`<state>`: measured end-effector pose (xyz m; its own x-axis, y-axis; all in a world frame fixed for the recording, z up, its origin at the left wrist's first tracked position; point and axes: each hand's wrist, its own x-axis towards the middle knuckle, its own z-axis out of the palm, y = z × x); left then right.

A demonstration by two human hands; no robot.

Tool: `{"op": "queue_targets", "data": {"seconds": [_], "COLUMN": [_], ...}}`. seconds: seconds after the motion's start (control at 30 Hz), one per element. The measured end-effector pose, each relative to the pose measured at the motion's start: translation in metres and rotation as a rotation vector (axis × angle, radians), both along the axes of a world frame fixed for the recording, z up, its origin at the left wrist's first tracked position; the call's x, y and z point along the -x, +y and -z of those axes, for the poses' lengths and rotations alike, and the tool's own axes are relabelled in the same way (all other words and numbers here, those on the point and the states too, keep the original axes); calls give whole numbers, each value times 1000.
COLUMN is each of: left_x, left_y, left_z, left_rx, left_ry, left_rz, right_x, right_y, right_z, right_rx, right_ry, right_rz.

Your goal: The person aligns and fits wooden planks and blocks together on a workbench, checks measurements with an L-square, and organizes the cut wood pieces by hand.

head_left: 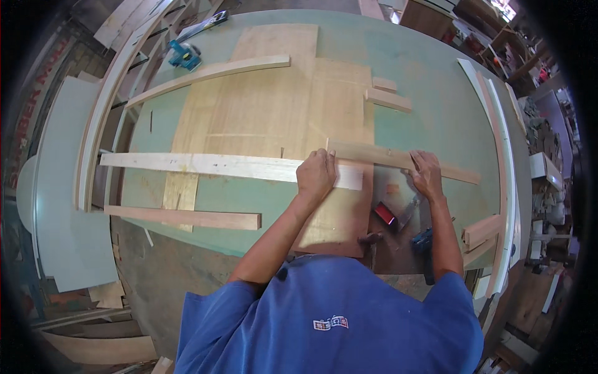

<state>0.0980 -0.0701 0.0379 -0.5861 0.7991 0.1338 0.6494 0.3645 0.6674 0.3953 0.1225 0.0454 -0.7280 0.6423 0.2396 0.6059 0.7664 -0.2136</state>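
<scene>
- Your right grip (427,176) is closed over the tan slat (374,154), partway along it, with wood showing to both sides.
- Your left grip (316,174) has its fingers bent at the tan slat's left end while the hand covers part of the white slat (230,165); you cannot tell from this view whether it pinches the one, presses on the other, or does both.
- The tan slat is in front of you, its left part over the plywood (268,100) and its right part reaching past it over the green desk (436,75); whether it lies flat or is slightly raised is unclear.
- The white slat runs off to your left, its right end showing just past your left grip, on your side of the tan slat.
- The step in hand looks like placing or lining up the tan slat beside that end.
- The next move seems to call for a steady left grip at the meeting point and small turns from the right.
- Mind the red object (385,214) and the drill (423,240) near your right forearm: a wide swing towards you could catch them.
</scene>
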Motion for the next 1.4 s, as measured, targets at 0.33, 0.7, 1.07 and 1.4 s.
{"op": "queue_targets", "data": {"seconds": [0.33,0.7,1.07,1.4], "left_x": [-1,17,34,55], "left_y": [-30,29,27,16], "left_z": [38,90,96,97], "left_rx": [65,11,42,8], "left_ry": [36,351,284,256], "left_rz": [265,370,411,414], "right_x": [44,99,72,86], "right_y": [-28,-34,-9,-20], "right_z": [14,43,33,40], "right_rx": [155,162,341,271], "right_ry": [-43,-187,-224,-179], "right_rz": [-68,-66,-71,-54]}}
